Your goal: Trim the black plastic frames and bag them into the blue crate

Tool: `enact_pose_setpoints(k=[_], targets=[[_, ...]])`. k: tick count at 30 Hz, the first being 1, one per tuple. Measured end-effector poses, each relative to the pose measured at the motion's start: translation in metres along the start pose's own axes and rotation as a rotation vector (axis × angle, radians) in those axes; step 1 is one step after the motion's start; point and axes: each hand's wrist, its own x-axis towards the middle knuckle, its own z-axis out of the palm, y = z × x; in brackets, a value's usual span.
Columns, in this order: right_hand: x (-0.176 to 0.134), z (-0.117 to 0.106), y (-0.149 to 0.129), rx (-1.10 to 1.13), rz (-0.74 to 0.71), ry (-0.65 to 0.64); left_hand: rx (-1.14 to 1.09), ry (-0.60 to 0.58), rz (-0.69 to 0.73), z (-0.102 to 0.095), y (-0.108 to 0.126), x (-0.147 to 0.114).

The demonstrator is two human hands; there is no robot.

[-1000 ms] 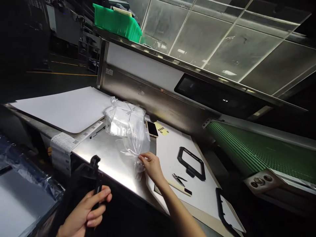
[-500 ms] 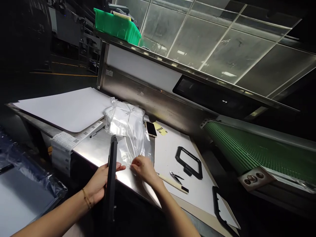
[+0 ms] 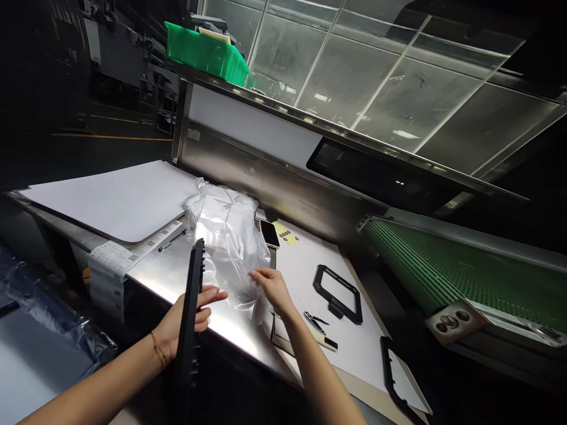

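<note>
My left hand (image 3: pixel 170 330) grips a black plastic part (image 3: pixel 190 295), held upright and seen edge-on, with small tabs along one side. Fingers of that hand reach past it toward the bench. At the near edge of a pile of clear plastic bags (image 3: pixel 230 227), my right hand (image 3: pixel 275 290) pinches the film of a bag between thumb and fingers. Farther right, a black plastic frame (image 3: pixel 339 295) lies flat on white sheeting, and a pair of small snips (image 3: pixel 315 321) rests beside it.
Behind the bags are a phone (image 3: pixel 269 234) and a yellow sticker sheet (image 3: pixel 286 232). White sheets (image 3: pixel 110 200) cover the bench's left end, near a pen (image 3: pixel 172 240). A green conveyor belt (image 3: pixel 443 265) runs at right. A green bin (image 3: pixel 206 53) sits on the shelf above.
My right hand has moved right and slightly up, drawing the bag's near edge with it. The black part in my left hand has turned and shifted left, showing its tabs.
</note>
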Motion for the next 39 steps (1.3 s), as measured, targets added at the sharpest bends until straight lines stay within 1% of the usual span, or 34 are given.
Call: enact_pose_setpoints(k=[2,4,6,8,11,14,16,19,23,26,28,31,33,34,36,38,39], targets=[[0.001,-0.008,-0.004,0.050,0.001,0.067,0.001,-0.037,0.005,0.010,0.001,0.007],[-0.003,-0.011,-0.010,0.090,-0.007,0.117,0.003,-0.053,0.004,0.023,0.001,0.015],[-0.013,-0.007,-0.018,0.126,-0.021,0.146,0.006,-0.050,0.004,0.034,-0.001,0.020],[-0.025,0.001,-0.026,0.173,-0.036,0.150,0.014,-0.032,0.005,0.040,-0.006,0.023],[-0.040,0.012,-0.032,0.291,-0.047,0.122,0.036,0.019,-0.010,0.039,-0.014,0.025],[-0.047,0.009,-0.026,0.477,-0.027,0.119,0.054,0.042,-0.044,0.029,-0.016,0.028],[-0.048,-0.002,-0.017,0.636,-0.001,0.153,0.062,0.044,-0.046,0.021,-0.012,0.030],[-0.048,-0.025,-0.002,0.875,0.026,0.209,0.082,0.045,-0.026,0.010,-0.001,0.036],[-0.045,-0.047,0.003,1.099,0.011,0.284,0.137,0.001,-0.012,0.004,0.014,0.040],[-0.031,-0.068,-0.005,1.204,-0.030,0.391,0.184,-0.047,0.016,0.001,0.024,0.036],[-0.016,-0.089,-0.014,1.240,-0.080,0.496,0.218,-0.082,0.023,-0.003,0.031,0.026],[-0.002,-0.120,-0.034,1.242,-0.182,0.637,0.291,-0.139,0.041,-0.009,0.040,0.004],[-0.007,-0.128,-0.049,1.210,-0.235,0.659,0.368,-0.179,0.044,-0.012,0.040,-0.014],[-0.016,-0.127,-0.056,1.185,-0.249,0.646,0.411,-0.198,0.034,-0.013,0.038,-0.023],[-0.045,-0.113,-0.068,1.123,-0.260,0.600,0.483,-0.242,-0.005,-0.015,0.029,-0.040],[-0.087,-0.089,-0.075,1.064,-0.254,0.573,0.524,-0.297,-0.058,-0.016,0.014,-0.052],[-0.111,-0.075,-0.077,1.035,-0.241,0.583,0.532,-0.339,-0.097,-0.016,0.006,-0.056]])
